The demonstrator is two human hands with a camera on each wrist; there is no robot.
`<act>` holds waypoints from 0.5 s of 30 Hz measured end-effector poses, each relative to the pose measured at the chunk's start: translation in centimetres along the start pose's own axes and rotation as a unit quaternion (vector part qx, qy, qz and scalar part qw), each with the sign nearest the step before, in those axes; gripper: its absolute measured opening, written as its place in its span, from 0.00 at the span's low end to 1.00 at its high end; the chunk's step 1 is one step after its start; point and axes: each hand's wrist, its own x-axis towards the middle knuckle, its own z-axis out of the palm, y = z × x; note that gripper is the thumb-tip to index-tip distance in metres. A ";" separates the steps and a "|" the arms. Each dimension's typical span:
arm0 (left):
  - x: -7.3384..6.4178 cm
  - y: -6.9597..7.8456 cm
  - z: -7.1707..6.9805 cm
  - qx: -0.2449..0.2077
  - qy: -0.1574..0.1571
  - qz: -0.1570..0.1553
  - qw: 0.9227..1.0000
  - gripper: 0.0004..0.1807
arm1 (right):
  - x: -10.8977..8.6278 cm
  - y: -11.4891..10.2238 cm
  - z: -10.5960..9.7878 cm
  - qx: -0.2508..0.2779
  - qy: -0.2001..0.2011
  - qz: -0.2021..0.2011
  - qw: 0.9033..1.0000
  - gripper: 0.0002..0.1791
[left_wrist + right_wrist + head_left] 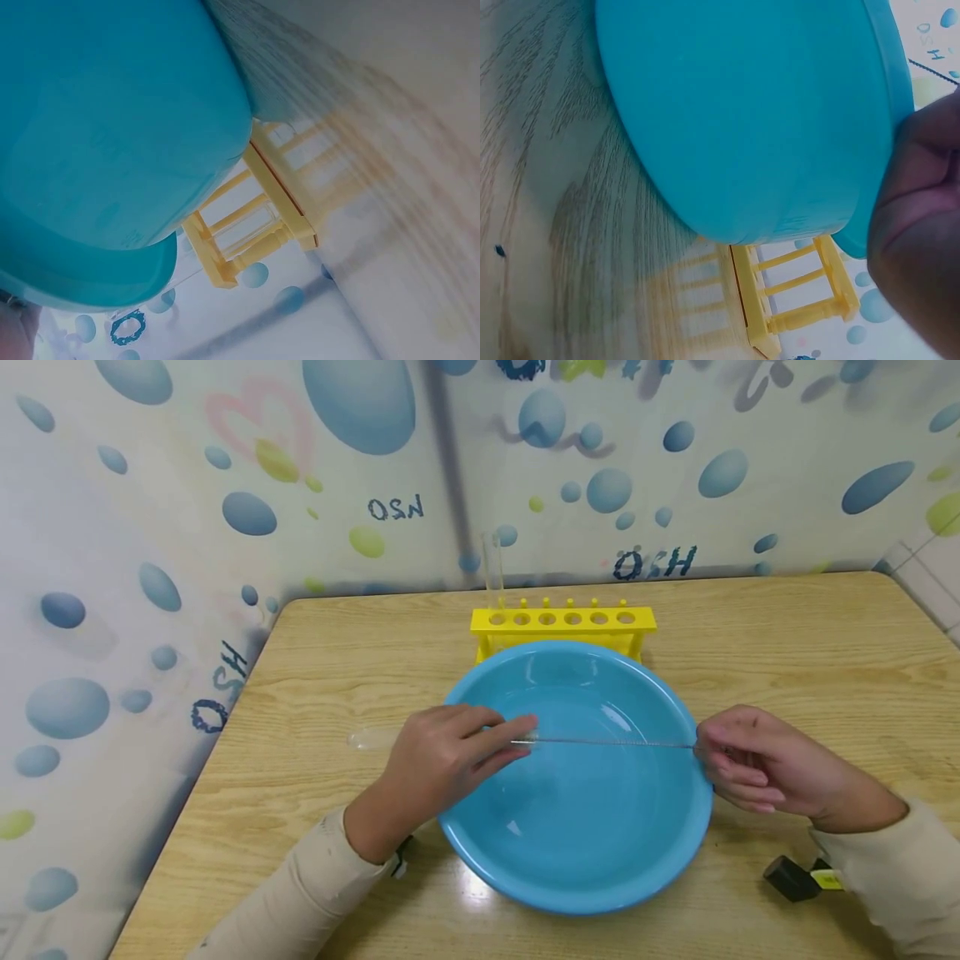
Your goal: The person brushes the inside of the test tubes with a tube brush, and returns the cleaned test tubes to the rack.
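Observation:
My left hand (442,752) grips a clear glass test tube (369,739) that lies sideways over the blue basin (577,906). The tube's rounded end sticks out to the left, and its mouth shows near the fingertips. A thin twisted-wire rod (615,742), like the handle of a test tube brush, runs level from the tube's mouth to my right hand (757,764). That hand pinches the wire's far end beside the basin's right rim. Whatever tip the wire has inside the tube is hidden by the left hand. In the right wrist view, part of the right hand (922,217) shows beside the basin.
Behind the basin stands a yellow test tube rack (562,620) with another clear test tube (492,568) upright in its left hole. A small black object with a yellow-green label (795,878) is by the right sleeve. A patterned wall (420,527) borders the wooden table (337,652).

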 end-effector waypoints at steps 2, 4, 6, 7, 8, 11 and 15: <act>0.0 0.0 0.0 0.001 -0.003 -0.001 1.000 0.21 | -0.1 0.0 0.0 0.005 -0.002 0.000 1.000 0.23; 0.0 0.0 0.0 0.001 -0.005 -0.002 1.000 0.21 | -0.1 0.1 -0.1 0.005 -0.005 -0.002 1.000 0.23; 0.0 0.0 0.1 0.000 -0.005 -0.004 1.000 0.21 | -0.2 0.1 -0.2 0.000 -0.009 -0.004 1.000 0.21; 0.0 0.0 0.1 0.000 -0.004 -0.004 1.000 0.21 | -0.2 0.1 -0.2 -0.004 -0.010 -0.005 1.000 0.21; 0.0 0.0 0.1 -0.001 -0.003 -0.005 1.000 0.21 | -0.3 0.2 -0.2 -0.009 -0.013 -0.006 1.000 0.20; 0.1 0.0 0.2 -0.007 0.001 -0.004 1.000 0.20 | -0.4 0.2 -0.4 -0.023 -0.021 -0.007 0.999 0.17; 0.1 0.0 0.2 -0.017 0.003 -0.003 1.000 0.20 | -0.3 0.2 -0.6 -0.030 -0.037 -0.010 0.999 0.15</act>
